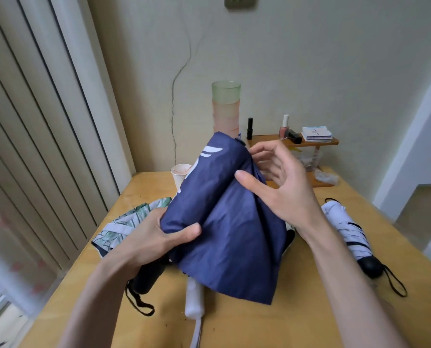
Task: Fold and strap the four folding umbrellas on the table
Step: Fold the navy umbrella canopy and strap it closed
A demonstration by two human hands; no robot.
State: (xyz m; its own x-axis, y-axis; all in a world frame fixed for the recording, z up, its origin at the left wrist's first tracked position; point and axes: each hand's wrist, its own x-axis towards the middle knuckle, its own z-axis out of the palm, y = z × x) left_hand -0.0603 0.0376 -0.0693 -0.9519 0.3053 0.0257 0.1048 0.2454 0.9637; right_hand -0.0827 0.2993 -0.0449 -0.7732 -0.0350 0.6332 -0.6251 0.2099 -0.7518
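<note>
Head view: I have the navy umbrella (224,217) raised off the surface (309,310), about over its middle, with the canopy hanging loose in wide pleats towards the near edge. The left grip (154,237) is clamped on the lower left of the fabric, thumb across the front. I take this as the anchor, so the cloth cannot spin while the pleats are gathered. The right grip (282,187) is apart, fingers spread and lightly bent at the canopy's far edge. Its thumb lies straight on a crease, probably feeling for the next fold or the strap; I cannot see a strap.

Under the fabric a black handle (146,277) with a wrist loop and a white handle (194,297) point at the near edge. I cannot tell which belongs to the navy canopy. A leaf-print umbrella (124,222) lies slack by the left edge, apparently unfolded. At the right edge a white umbrella (347,232) lies in a tight bundle and looks finished, parked clear of the work.

Along the far edge stand stacked cups (226,109), a paper cup (180,174) and a small shelf (330,141).
</note>
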